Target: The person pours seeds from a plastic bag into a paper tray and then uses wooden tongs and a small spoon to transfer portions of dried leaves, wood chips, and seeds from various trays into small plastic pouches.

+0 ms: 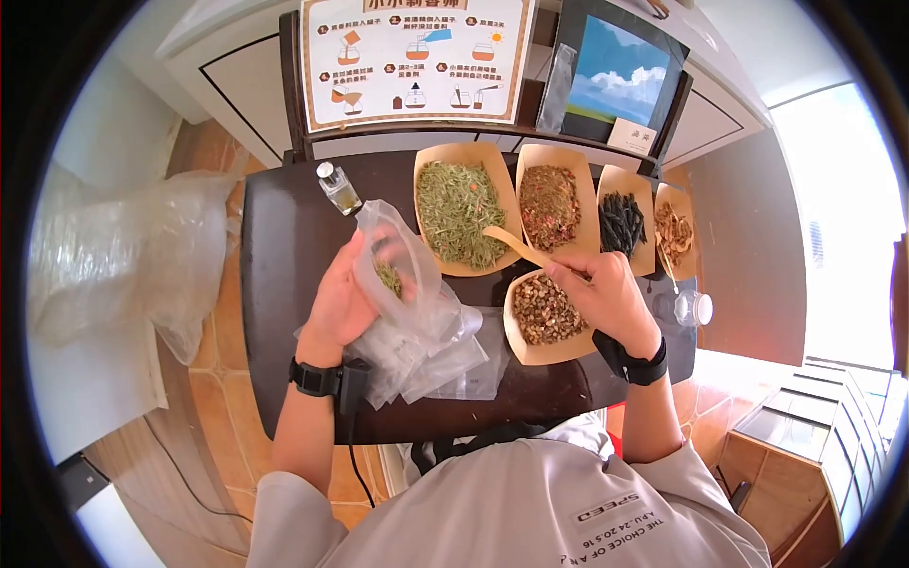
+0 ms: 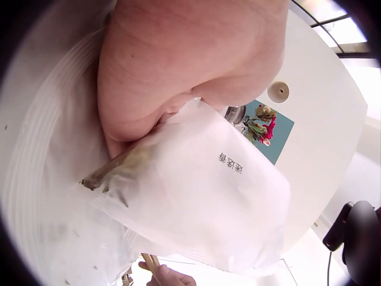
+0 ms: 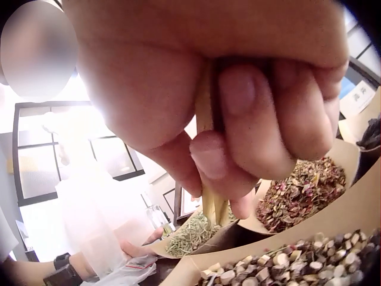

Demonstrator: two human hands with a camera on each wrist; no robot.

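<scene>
My left hand [image 1: 339, 301] grips a translucent plastic bag [image 1: 417, 246] whose mouth gapes upward, with some green dried herb [image 1: 388, 277] inside. Dark printed characters show on the bag [image 2: 238, 196] in the left wrist view. Between the thumb and fingers of my right hand [image 1: 606, 295] is a wooden spoon [image 1: 519, 246]. Its tip lies over the lower right of a paper tray [image 1: 511, 208] heaped with cut green herb [image 1: 459, 208]. Beneath the right hand sits a smaller paper tray of chopped brown-and-cream pieces [image 1: 544, 310].
More paper trays hold reddish flakes [image 1: 551, 208], dark strips [image 1: 622, 225] and tan pieces [image 1: 673, 232]. Other plastic bags [image 1: 454, 364] lie below the left hand. A small glass bottle [image 1: 338, 189] lies at the upper left, a clear jar [image 1: 693, 308] at the right. An instruction board [image 1: 412, 66] stands behind.
</scene>
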